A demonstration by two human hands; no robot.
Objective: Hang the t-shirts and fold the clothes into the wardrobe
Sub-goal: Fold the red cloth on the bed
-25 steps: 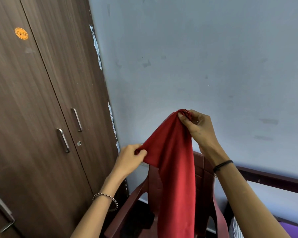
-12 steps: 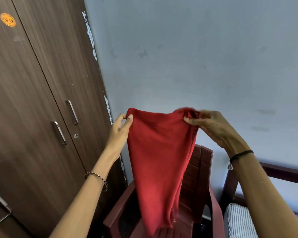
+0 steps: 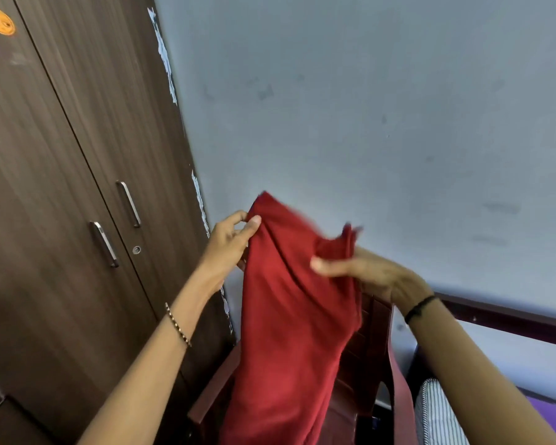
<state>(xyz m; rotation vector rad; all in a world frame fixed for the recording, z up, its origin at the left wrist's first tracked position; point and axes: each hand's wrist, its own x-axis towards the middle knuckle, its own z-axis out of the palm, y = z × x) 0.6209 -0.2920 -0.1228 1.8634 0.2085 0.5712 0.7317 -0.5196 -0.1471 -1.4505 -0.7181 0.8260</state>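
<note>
Cloth (image 3: 286, 332) (red) between left hand (image 3: 228, 245), right hand (image 3: 373, 274).

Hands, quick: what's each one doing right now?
Left hand: pinches the red garment at its top corner.
Right hand: holds the garment's other top edge.

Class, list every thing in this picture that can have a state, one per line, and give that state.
red garment, held up, hanging from both hands in front of the chair.
left hand, pinches the garment's upper left corner.
right hand, grips its upper right edge.
wardrobe doors, closed.
chair, upright, partly hidden behind the garment.
</note>
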